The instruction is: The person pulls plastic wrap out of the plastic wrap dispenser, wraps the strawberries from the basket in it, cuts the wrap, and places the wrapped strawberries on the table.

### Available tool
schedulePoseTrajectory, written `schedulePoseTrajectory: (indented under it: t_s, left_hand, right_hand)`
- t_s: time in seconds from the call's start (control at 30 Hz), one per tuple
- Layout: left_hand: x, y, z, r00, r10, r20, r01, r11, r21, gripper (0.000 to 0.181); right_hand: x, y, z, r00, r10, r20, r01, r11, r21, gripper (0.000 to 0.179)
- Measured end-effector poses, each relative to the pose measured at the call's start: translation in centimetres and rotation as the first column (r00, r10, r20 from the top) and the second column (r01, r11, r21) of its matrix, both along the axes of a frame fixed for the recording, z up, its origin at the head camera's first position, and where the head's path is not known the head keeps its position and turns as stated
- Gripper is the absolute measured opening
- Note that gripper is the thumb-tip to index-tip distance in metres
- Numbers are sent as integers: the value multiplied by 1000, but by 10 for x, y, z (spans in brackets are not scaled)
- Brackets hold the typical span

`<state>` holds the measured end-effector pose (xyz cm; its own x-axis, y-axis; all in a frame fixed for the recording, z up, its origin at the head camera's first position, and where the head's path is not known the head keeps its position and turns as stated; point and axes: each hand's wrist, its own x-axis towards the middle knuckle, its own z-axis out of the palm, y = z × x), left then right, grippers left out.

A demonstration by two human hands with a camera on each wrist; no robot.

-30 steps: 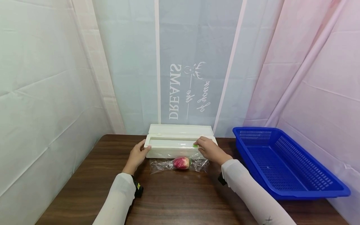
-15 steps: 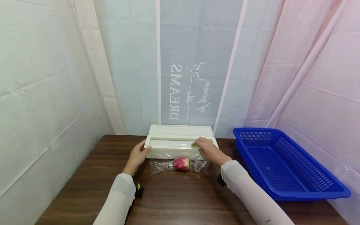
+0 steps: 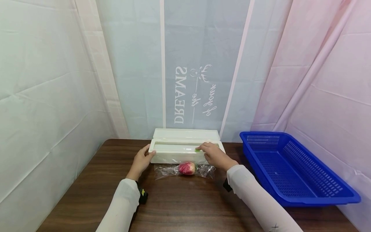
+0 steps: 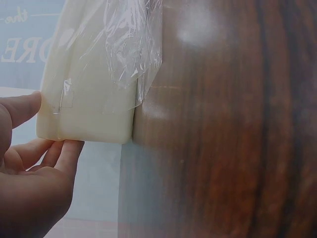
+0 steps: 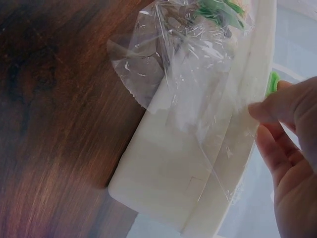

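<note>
Below frame centre, my right hand [image 3: 215, 155] pinches the green slider [image 5: 273, 83], now further left along the white box [image 4: 89, 126] than a second ago, suggesting the clear film [image 4: 124, 49] is partly crossed. My left hand [image 3: 141, 160] grips the box's left end.

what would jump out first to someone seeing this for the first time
Probably the blue basket, large and bright at the right of the table. Next, the red item in clear film, just in front of the white box that the left hand grips at one end. Then DREAMS, turned sideways on the backdrop.
</note>
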<state>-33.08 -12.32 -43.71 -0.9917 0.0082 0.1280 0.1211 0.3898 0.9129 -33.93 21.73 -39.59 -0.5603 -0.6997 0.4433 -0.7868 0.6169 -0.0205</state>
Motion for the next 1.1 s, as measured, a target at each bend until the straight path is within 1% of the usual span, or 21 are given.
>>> schedulePoseTrajectory:
  t_s: [0.1, 0.3, 0.37, 0.53, 0.73, 0.87, 0.97, 1.1]
  left_hand:
    - [1, -1, -1, 1000, -1, 4, 1, 1000, 5, 62]
    - [5, 0, 0, 1000, 1, 16, -1, 1000, 11, 63]
    - [5, 0, 0, 1000, 4, 16, -4, 1000, 9, 63]
    - [3, 0, -1, 1000, -3, 1, 3, 1000, 11, 63]
    - [2, 0, 0, 1000, 2, -1, -2, 1000, 17, 63]
    - [1, 0, 0, 1000, 0, 3, 0, 1000, 17, 63]
    - [0, 0, 0, 1000, 0, 2, 0, 1000, 16, 63]
    - [0, -1, 0, 1000, -2, 4, 2, 1000, 18, 63]
  right_hand:
    - [1, -1, -1, 1000, -20, 23, 21, 1000, -13, 37]
    - [2, -5, -5, 996, -73, 41, 76, 995, -63, 25]
    - [4, -7, -5, 994, -92, 61, 97, 992, -82, 23]
    - [6, -14, -4, 986, -134, 95, 143, 985, -97, 22]
    - [8, -23, -2, 981, -182, 72, 191, 972, -135, 24]
    - [8, -28, -2, 970, -235, 65, 242, 959, -150, 23]
    - [8, -32, -2, 955, -279, 105, 292, 946, -144, 22]
    - [8, -34, -1, 940, -302, 160, 325, 935, -142, 21]
